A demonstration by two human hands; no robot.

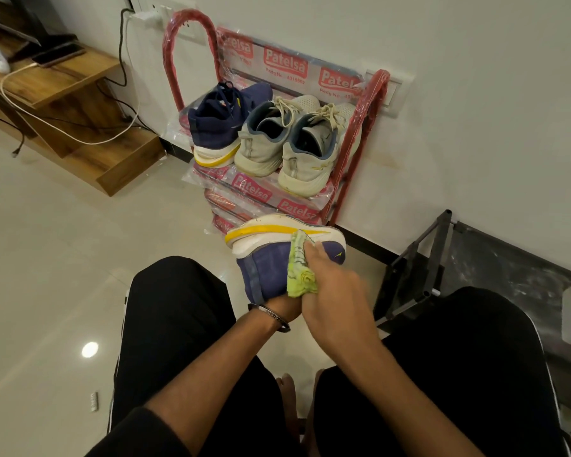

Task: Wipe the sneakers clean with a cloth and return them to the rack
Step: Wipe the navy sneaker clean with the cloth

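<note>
While pressed to the navy shoe, right hand pinching a green cloth against its side, sole turned up. Left hand mostly hidden inside the shoe's opening; grip impossible to tell. Beyond, red rack at the wall, holding the matching navy sneaker and a grey pair. Open tile floor to the left.

A navy sneaker with a white-and-yellow sole lies on its side in the near centre, sole facing the far side, with a crumpled lime-green cloth pressed against its upper. On the red rack at the far wall stand its navy mate at left and two pale grey sneakers to its right, heels toward the near side.
</note>
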